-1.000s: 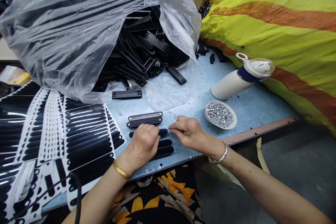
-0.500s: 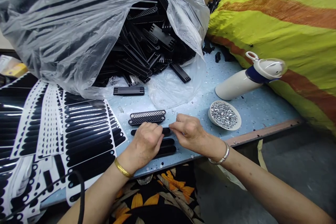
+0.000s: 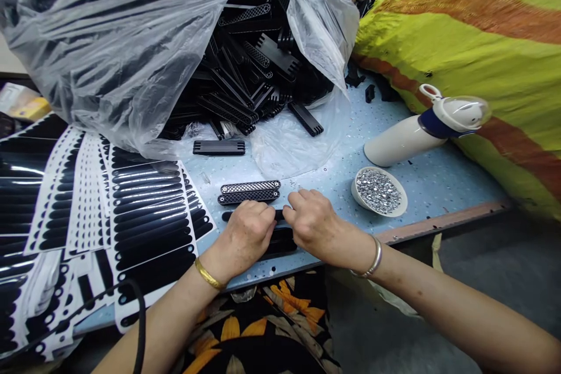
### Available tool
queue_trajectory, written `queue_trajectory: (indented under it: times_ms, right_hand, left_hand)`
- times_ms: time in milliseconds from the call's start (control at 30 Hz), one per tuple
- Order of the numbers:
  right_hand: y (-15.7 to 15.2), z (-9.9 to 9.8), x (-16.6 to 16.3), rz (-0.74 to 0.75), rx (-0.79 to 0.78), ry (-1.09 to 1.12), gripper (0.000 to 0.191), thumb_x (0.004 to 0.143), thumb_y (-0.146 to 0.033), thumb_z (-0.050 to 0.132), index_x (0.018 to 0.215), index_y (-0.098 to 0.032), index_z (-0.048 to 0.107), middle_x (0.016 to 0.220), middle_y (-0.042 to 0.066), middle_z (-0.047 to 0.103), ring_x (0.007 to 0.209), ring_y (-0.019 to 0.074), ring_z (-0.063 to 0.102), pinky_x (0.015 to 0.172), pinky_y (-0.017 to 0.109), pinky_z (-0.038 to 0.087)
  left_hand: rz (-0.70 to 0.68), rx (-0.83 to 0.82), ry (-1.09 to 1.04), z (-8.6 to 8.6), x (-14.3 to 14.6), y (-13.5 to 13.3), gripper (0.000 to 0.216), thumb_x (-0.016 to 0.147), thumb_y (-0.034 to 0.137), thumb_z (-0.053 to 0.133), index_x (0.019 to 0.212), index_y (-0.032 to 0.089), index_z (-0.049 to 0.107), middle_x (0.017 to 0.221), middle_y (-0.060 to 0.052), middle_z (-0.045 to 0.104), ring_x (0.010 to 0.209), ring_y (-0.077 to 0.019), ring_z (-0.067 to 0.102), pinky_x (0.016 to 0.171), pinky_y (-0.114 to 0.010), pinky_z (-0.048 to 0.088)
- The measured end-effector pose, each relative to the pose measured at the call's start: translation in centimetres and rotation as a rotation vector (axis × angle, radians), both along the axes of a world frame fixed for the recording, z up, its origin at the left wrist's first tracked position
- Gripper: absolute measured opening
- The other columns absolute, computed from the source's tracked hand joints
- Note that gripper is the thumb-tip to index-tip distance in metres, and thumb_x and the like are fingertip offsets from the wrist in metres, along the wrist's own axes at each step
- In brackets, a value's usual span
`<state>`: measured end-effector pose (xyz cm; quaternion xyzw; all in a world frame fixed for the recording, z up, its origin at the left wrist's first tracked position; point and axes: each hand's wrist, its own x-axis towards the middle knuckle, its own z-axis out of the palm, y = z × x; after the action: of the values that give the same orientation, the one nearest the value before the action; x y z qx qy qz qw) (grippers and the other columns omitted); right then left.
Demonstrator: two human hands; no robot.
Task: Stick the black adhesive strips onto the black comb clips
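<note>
My left hand and my right hand meet over a row of flat black oblong strips near the front edge of the blue table. Both hands have their fingers curled down, pressing on the uppermost black strip, most of which they hide. Just beyond the fingers lie two black mesh-patterned combs side by side. A small white bowl of silver rhinestones stands to the right of my right hand.
A big clear plastic bag spills many black combs at the back. White sheets with black oblong stickers cover the left. A white bottle lies at the right against a yellow sack. A black cable hangs at the front left.
My right hand has slid left until it almost touches my left hand over the black strip. The view has shifted slightly; the left hand stays in place.
</note>
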<state>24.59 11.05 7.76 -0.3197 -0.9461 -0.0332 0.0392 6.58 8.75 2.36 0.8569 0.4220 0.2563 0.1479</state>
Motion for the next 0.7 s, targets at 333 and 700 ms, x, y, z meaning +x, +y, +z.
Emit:
queue_trajectory:
  times_ms: [333, 700]
  right_hand:
    - [3.7, -0.3, 0.1, -0.189, -0.556, 0.073, 0.017, 0.068, -0.006, 0.052, 0.062, -0.015, 0.066, 0.065, 0.004, 0.062, 0.058, 0.0139, 0.049, 0.055, 0.026, 0.034]
    - [4.1, -1.5, 1.6, -0.395, -0.998, 0.548, 0.012, 0.066, -0.015, 0.057, 0.061, -0.014, 0.067, 0.054, -0.002, 0.059, 0.053, 0.0106, 0.048, 0.052, 0.023, 0.037]
  left_hand:
    - [-0.001, -0.089, -0.105, 0.1, -0.1, 0.2, 0.012, 0.088, 0.011, 0.054, 0.082, 0.018, 0.060, 0.079, -0.005, 0.066, 0.077, -0.0202, 0.064, 0.071, -0.034, 0.054]
    - [0.013, -0.103, -0.115, 0.0, 0.0, 0.4, 0.013, 0.085, 0.011, 0.058, 0.091, 0.019, 0.065, 0.083, -0.005, 0.069, 0.081, -0.0205, 0.068, 0.076, -0.034, 0.056]
